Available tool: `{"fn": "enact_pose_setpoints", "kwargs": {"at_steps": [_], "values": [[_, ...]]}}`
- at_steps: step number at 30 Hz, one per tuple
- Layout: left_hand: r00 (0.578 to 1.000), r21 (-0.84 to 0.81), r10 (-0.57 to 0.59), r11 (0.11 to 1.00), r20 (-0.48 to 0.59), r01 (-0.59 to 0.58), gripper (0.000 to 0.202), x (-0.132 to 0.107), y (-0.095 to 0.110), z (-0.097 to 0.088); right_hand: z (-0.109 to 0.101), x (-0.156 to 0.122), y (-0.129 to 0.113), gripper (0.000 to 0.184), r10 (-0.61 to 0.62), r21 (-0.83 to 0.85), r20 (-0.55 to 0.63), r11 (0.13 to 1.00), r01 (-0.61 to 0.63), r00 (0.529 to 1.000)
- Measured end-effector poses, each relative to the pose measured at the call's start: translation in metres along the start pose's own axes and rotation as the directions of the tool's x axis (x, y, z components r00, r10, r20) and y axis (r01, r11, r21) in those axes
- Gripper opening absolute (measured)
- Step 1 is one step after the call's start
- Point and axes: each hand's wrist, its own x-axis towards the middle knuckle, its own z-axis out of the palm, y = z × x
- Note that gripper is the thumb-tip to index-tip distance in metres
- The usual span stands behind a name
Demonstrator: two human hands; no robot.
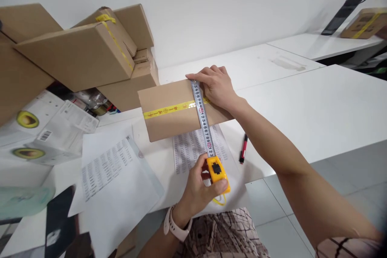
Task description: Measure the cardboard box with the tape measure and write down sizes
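Observation:
A small cardboard box (pixel 169 127) with yellow printed tape along its middle is in front of me, above a printed sheet (pixel 181 157). My left hand (pixel 201 187) is closed around the yellow case of a tape measure (pixel 218 173), its thumb on the lower end. From the case, the metal blade (pixel 203 123) runs out across the box's top to its far edge. There my right hand (pixel 216 84) grips the box, one finger by the blade's end. The blade's tip is partly hidden by that hand. Numbers up to just past 20 show near the case.
Larger cardboard boxes (pixel 75 56) are stacked at the left, behind white cartons with avocado pictures (pixel 45 129). Papers (pixel 121 193) lie at the left front. A red and black marker (pixel 243 149) rests right of the box. A black bottle (pixel 344 12) and another taped box (pixel 364 24) stand far right.

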Motion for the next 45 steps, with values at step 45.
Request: {"fn": "enact_pose_setpoints", "kwargs": {"at_steps": [45], "values": [[0.980,-0.031,0.170,0.985,0.107,-0.168,0.125,-0.032,-0.059,-0.038,-0.044,-0.132,-0.098,0.033,0.231,0.674,0.086,0.703,-0.227,0.969]]}}
